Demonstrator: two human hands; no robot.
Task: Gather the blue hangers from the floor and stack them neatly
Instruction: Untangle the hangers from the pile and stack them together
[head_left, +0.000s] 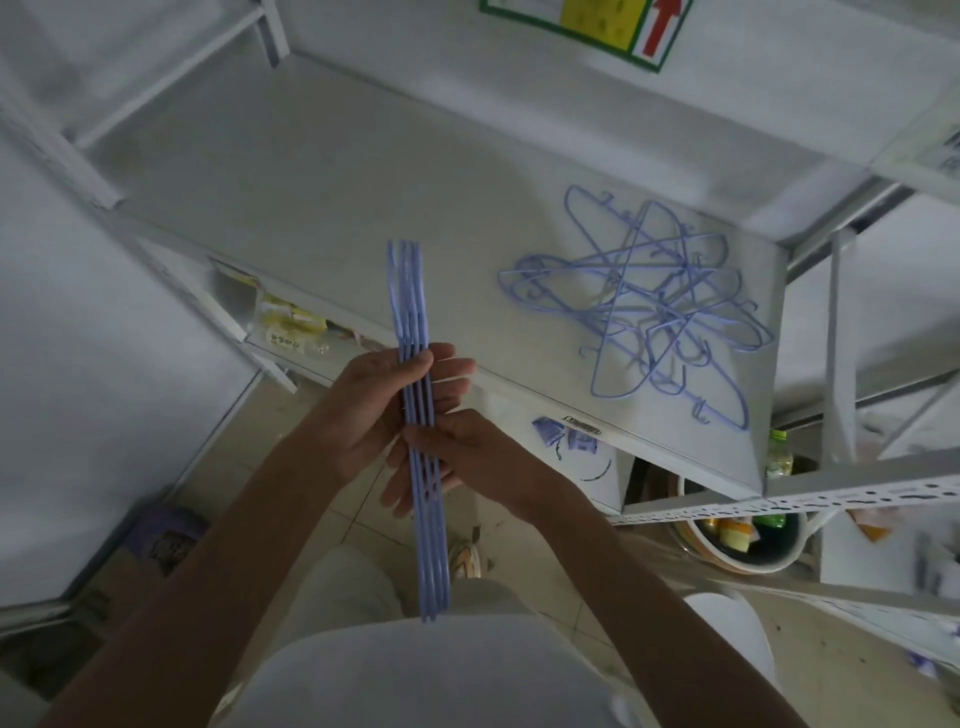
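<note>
Head view: the left hand (374, 410) grips an aligned bundle of blue hangers (415, 415), seen edge-on, thumb curled over its front. The right hand (467, 457) holds the bundle lower down, fingers wrapped behind it. A tangled pile of blue hangers (649, 306) lies on the white shelf (363, 208), well apart.

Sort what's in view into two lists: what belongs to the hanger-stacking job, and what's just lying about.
Part of the job:
- bundle of blue hangers, aligned edge-on, held by the left hand and the right hand
- tangled pile of blue hangers on the white shelf top

Just lying about:
- green-capped bottle
- bowl of packets
- yellow packets under the shelf
- purple item on the floor
</note>
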